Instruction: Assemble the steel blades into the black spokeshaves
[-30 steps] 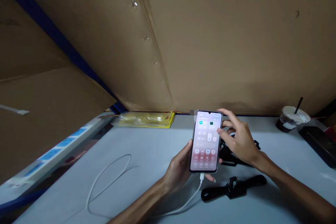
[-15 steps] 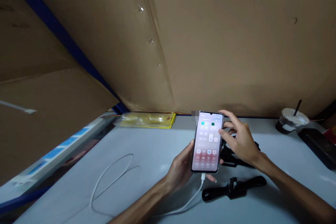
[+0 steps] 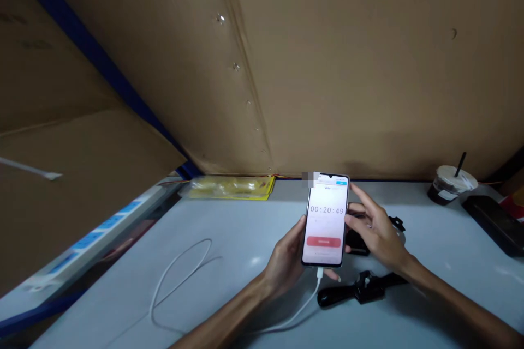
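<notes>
Left hand [image 3: 284, 262] is clamping a slim, black-edged, rectangular smartphone [image 3: 326, 229] above the pale grey counter [image 3: 110, 305]; right hand [image 3: 380, 234] is touching its edge, grip unclear. White plastic cable [image 3: 317, 287] is trailing below; snagging could be straining the plug [image 3: 320, 272].

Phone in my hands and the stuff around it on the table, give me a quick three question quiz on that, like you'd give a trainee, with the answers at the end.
1. Multiple choice: what is plugged into the lower end of the phone in the left hand?
A) a black straw
B) a white cable
C) a yellow packet

2. True or false: from the wearer's view, the lidded cup stands to the right of the phone.

3. Fill in the blank: the large digits on the phone read ____.

Key: 1 B; 2 true; 3 00:20:49.
</notes>
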{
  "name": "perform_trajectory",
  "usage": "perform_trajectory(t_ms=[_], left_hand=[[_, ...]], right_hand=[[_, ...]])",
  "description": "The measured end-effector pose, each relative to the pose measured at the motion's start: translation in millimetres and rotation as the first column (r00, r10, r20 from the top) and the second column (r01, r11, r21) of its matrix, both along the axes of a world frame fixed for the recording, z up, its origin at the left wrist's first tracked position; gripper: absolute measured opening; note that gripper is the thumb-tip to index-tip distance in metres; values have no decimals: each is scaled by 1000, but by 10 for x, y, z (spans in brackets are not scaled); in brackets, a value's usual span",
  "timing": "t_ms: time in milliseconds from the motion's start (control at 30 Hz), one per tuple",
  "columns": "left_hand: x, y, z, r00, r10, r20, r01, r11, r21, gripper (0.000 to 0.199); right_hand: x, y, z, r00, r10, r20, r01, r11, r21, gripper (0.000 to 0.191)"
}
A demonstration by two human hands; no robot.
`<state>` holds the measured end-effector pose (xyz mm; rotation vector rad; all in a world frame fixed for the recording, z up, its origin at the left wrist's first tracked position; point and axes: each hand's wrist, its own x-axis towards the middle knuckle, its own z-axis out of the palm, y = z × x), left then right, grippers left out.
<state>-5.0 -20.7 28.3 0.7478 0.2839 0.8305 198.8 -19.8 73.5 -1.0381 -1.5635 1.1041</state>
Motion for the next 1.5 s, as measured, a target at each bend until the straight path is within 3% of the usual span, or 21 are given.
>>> perform_trajectory(t_ms=[100,200,400,500,733,933,1167,1300,1500], left_hand=[[-3,-22,7,1000,9,-9,-9,1000,-12,52],[1,-46,6,999,32,-15,-33,999,-31,49],[-7,-132,12,997,62,-35,-66,992,-108,46],[5,-154,31,997,64,-49,-70,988,-136,47],[64,-153,45,998,-34,-57,24,988,-152,59],[35,-155,32,996,-67,-54,58,987,-153,62],[47,-157,38,997,-1,-76,-8,993,-117,52],[79,-164,30,997,-21,-77,13,995,-94,54],[93,-200,75,993,-77,-89,75,997,-34,60]], right_hand=[[-26,-139,-95,1000,18,11,-18,999,-41,74],[-47,-241,-137,999,19,44,-19,1000,5,76],[-98,-341,-162,996,82,42,-77,991,-109,106],[-122,-364,-209,995,82,63,-74,991,-109,109],[-163,-375,-284,998,-55,18,58,983,-174,60],[-99,-387,-249,997,-15,69,23,993,-115,58],[-53,-365,-200,996,64,-68,-69,995,-74,66],[-58,-355,-225,997,57,-57,-60,996,-60,52],[-94,-367,-262,997,-64,-30,60,992,-108,31]])
